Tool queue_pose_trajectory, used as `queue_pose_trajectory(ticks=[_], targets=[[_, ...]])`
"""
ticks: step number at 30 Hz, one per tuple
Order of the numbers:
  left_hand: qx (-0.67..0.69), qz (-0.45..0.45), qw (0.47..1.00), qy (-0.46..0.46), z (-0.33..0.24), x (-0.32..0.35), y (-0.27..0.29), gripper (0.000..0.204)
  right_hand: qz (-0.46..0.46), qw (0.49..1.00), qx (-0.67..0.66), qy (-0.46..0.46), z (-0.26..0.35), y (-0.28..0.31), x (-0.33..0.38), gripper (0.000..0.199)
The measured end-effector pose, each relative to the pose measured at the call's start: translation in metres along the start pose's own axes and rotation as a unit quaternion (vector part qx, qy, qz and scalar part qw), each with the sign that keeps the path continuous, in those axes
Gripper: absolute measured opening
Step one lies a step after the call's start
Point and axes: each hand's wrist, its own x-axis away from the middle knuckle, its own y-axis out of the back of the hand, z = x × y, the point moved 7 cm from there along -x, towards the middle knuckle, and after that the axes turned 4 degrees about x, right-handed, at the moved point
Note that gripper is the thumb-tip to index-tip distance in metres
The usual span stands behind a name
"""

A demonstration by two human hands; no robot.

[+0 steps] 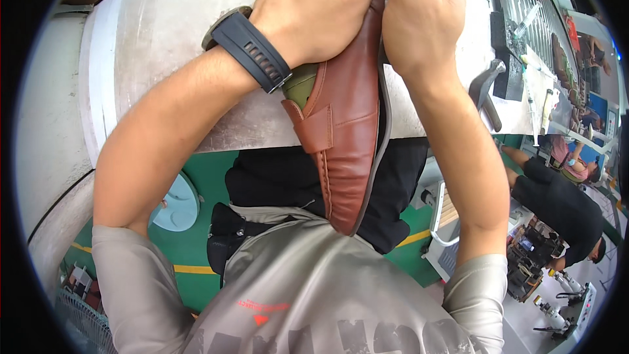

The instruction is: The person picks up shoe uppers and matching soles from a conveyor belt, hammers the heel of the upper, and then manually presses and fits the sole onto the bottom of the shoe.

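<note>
A brown leather shoe [350, 131] lies toe toward me, its toe part reaching past the table's near edge against my shirt. A dark sole edge runs along its right side, and a green form [300, 88] shows in its opening. My left hand [314, 10], with a black-strapped watch [252, 49] on the wrist, is closed over the heel end. My right hand [422, 16] is closed at the same end, on the sole side. Both thumbs come close together at the heel. The fingertips are partly hidden and partly cut off by the upper edge.
The pale worktable [177, 19] bears a hammer [485, 85] right of my right forearm. Beyond stands a slatted rack [524, 0] with shoes. A pale blue stool [177, 203] is at lower left. A person in black [557, 196] bends over at far right.
</note>
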Motion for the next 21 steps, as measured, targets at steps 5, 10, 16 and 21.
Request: queue_pose_trajectory(ticks=[5,10,16,21], targets=[[0.188,-0.052,0.974,0.112,0.003,0.002,0.006,0.044,0.017,0.995,-0.098,-0.003,-0.018,0.006,-0.007,0.034],[0.203,-0.062,0.967,0.14,0.007,0.014,0.01,0.044,-0.072,0.997,0.016,0.028,-0.013,0.041,0.06,0.038],[0.289,-0.059,0.954,0.046,-0.004,0.016,0.012,0.045,0.079,0.973,-0.087,-0.199,-0.03,0.057,0.138,0.065],[0.463,-0.087,0.88,0.054,-0.014,0.024,0.009,0.043,0.173,0.948,-0.147,-0.224,-0.026,0.047,0.132,0.074]])
